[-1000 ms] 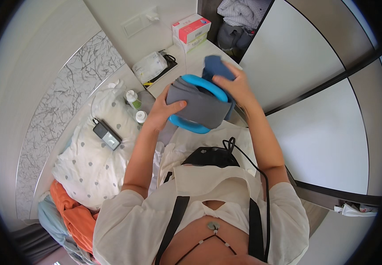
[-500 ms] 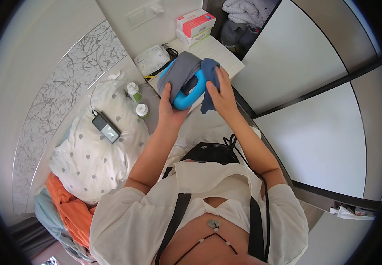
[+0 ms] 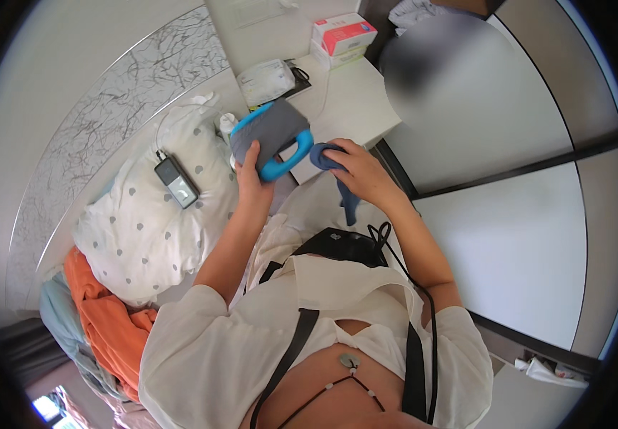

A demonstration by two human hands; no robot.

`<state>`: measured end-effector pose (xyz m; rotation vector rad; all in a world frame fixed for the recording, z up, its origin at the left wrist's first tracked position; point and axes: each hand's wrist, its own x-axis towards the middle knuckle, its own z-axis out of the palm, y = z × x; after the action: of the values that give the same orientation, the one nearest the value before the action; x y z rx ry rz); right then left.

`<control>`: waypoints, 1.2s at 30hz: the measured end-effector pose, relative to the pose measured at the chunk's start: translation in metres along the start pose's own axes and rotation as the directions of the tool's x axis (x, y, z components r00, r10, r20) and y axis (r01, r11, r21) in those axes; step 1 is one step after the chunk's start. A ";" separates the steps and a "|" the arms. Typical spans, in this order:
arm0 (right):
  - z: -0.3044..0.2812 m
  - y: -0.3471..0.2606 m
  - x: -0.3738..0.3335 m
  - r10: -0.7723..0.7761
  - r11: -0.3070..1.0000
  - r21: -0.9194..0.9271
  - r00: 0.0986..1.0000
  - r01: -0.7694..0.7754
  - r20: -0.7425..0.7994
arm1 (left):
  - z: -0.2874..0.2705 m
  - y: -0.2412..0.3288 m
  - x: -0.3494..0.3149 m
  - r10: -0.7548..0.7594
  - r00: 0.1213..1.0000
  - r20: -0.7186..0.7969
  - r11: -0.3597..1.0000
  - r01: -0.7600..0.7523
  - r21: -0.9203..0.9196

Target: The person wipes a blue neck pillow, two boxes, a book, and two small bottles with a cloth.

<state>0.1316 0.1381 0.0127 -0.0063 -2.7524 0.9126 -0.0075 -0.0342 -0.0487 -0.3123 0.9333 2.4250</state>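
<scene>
My left hand (image 3: 252, 175) holds up a bright blue loop-handled object (image 3: 277, 169) from below, its thumb pressed against the side. Grey cloth (image 3: 272, 132) wraps the body of that object and leaves the rounded blue handle bare on the right. Just right of the handle, my right hand (image 3: 360, 171) is closed on a bundled slate-blue cloth strip (image 3: 349, 203), whose loose end dangles below the fingers. Whether the strip joins the grey wrap cannot be seen.
A heart-patterned pillow (image 3: 141, 232) lies at left with a power bank (image 3: 176, 181) on it. Behind stands a pale bedside table (image 3: 363, 100) with stacked boxes (image 3: 343, 34) and a white packet (image 3: 266, 80). Wardrobe doors (image 3: 502, 243) flank the right; orange clothing (image 3: 109, 332) lies lower left.
My right hand has come away from the blue handle, down and right, taking the slate-blue cloth with it. My left hand has moved left and down with the wrapped object. The view has shifted.
</scene>
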 end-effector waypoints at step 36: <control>-0.039 0.096 0.031 0.727 0.403 0.902 0.653 -0.159 -0.210 | 0.077 -0.053 0.063 0.052 0.668 0.742 0.181 -0.737 0.651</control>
<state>0.1036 0.2408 -0.0070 -0.8203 -1.4699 1.9105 -0.0337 0.0756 -0.0454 1.2678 2.1086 1.5994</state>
